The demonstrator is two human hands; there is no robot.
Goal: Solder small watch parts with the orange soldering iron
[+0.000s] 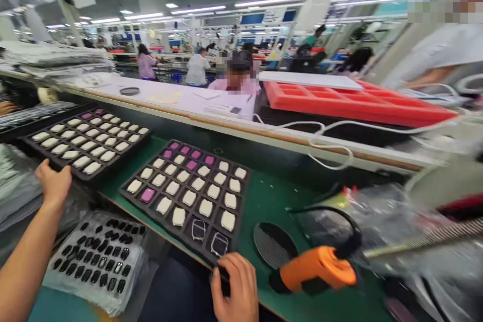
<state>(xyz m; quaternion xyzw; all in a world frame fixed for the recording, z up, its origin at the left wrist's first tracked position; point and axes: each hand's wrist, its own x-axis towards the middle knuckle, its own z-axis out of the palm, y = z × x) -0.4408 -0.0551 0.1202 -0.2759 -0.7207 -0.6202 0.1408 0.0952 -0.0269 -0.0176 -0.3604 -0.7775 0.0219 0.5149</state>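
My left hand (pixel 54 182) grips the near corner of a dark tray (pixel 26 147) filled with several cream-white parts, at the left of the green belt. My right hand (pixel 234 286) rests with curled fingers on the near edge of a second dark tray (pixel 241 216). That tray holds several cream-white parts, a few purple ones and two clear frames by my fingers. What lies under my right fingers, if anything, is hidden.
A bag of small black parts (pixel 96 259) lies near my left forearm. An orange hand tool (pixel 317 267) with a black cable and a round black mesh disc (pixel 273 245) lie right of my hand. Red trays (pixel 354 100) and seated workers sit beyond the belt.
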